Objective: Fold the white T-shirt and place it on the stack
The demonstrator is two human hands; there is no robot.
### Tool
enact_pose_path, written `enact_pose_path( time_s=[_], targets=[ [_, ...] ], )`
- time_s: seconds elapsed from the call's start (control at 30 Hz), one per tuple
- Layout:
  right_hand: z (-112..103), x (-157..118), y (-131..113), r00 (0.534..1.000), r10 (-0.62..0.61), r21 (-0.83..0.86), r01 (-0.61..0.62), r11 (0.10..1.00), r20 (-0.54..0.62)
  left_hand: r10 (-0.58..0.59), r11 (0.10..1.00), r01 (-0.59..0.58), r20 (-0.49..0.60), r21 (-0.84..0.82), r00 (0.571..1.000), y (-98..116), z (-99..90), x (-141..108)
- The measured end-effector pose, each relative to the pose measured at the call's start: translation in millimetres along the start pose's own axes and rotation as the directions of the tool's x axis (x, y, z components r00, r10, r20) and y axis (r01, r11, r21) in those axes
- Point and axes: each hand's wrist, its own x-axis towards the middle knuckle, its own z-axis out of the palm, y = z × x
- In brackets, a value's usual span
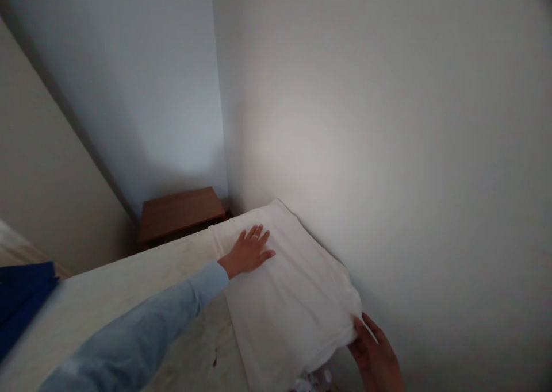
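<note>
A white cloth [297, 306], folded or laid in layers with a few soft wrinkles, lies along the wall side of a pale, marked flat surface [172, 265]. My left hand [249, 252] rests flat on its far part, fingers spread, a ring on one finger. At the cloth's near right corner is my right hand [376, 352], with thumb and fingers around the edge, gripping it. Some of the right fingertips are hidden under the fabric.
A brown wooden cabinet or small table [183, 211] stands in the far corner. Dark blue fabric [23, 294] is at the left edge. A plain wall [388, 150] runs close along the right. Small whitish items [313, 379] show below the cloth's near edge.
</note>
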Motion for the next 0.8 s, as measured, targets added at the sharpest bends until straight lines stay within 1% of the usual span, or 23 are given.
enact_pose_path(
  time_s=[0.03,0.07,0.1,0.13,0.17,0.23,0.33,0.4,0.47,0.5,0.57,0.6,0.63,0.67,0.7,0.73,0.77,0.8],
  targets=[
    [8.3,-1.5,-9.8,0.996,0.082,0.118,-0.078,0.99,-0.032,0.005,1.0,-0.005,0.006,-0.005,1.0,5.0,1.5,-14.2],
    [15.8,-1.9,-20.5,0.985,0.17,0.239,-0.157,0.958,-0.037,-0.001,1.0,0.001,0.009,-0.006,1.0,8.5,3.3,-27.7],
    [21.9,-1.0,-31.7,0.968,0.252,0.35,-0.23,0.908,-0.017,-0.014,1.0,0.014,0.008,-0.002,1.0,10.9,5.3,-40.0],
    [26.3,1.0,-42.5,0.95,0.312,0.425,-0.291,0.857,0.021,-0.028,1.0,0.028,0.006,0.006,1.0,12.6,7.2,-51.1],
    [29.0,3.8,-52.2,0.937,0.347,0.471,-0.327,0.819,0.047,-0.042,0.999,0.042,0.001,0.02,0.999,13.9,8.9,-60.6],
    [29.8,10.0,-65.7,0.933,0.356,0.511,-0.336,0.791,0.062,-0.069,0.996,0.069,-0.016,0.052,0.998,16.5,10.7,-75.0],
    [25.2,16.5,-67.6,0.937,0.35,0.551,-0.291,0.782,-0.002,-0.094,0.991,0.097,-0.037,0.093,0.995,23.0,7.5,-88.2],
    [21.8,17.6,-60.4,0.939,0.329,0.482,-0.245,0.841,-0.097,-0.12,0.986,0.123,-0.04,0.114,0.992,30.0,3.0,-95.9],
    [18.7,16.5,-52.6,0.942,0.26,0.347,-0.176,0.921,-0.213,-0.123,0.984,0.126,-0.038,0.126,0.992,39.4,-0.3,-106.9],
    [17.3,15.5,-50.2,0.94,0.215,0.28,-0.138,0.95,-0.264,-0.087,0.988,0.091,-0.032,0.125,0.996,44.9,-0.5,-114.2],
    [15.5,12.2,-50.7,0.932,0.117,0.182,-0.057,0.982,-0.343,0.064,0.993,-0.061,-0.032,0.103,0.997,56.8,2.5,-131.8],
    [15.7,9.8,-53.8,0.928,0.066,0.146,-0.012,0.989,-0.368,0.15,0.985,-0.146,-0.042,0.089,0.988,62.9,5.7,-141.2],
    [17.0,6.9,-58.8,0.924,0.01,0.11,0.034,0.993,-0.382,0.216,0.974,-0.211,-0.058,0.077,0.975,68.8,9.6,-150.3],
    [19.9,3.6,-65.1,0.929,-0.068,0.057,0.096,0.994,-0.364,0.254,0.966,-0.249,-0.075,0.069,0.964,74.6,13.8,-158.6],
    [24.4,0.3,-72.4,0.936,-0.181,-0.021,0.183,0.983,-0.301,0.261,0.965,-0.256,-0.089,0.065,0.961,80.0,18.0,-165.5],
    [30.6,-2.6,-79.9,0.93,-0.315,-0.117,0.297,0.948,-0.189,0.247,0.968,-0.242,-0.095,0.061,0.964,85.3,21.7,-170.8],
    [38.1,-4.3,-86.9,0.894,-0.447,-0.218,0.43,0.876,-0.036,0.224,0.974,-0.219,-0.096,0.059,0.97,90.3,24.6,-174.6],
    [46.5,-4.2,-93.0,0.824,-0.547,-0.308,0.563,0.767,0.144,0.198,0.979,-0.193,-0.095,0.059,0.976,95.0,26.6,-177.0]
  ],
)
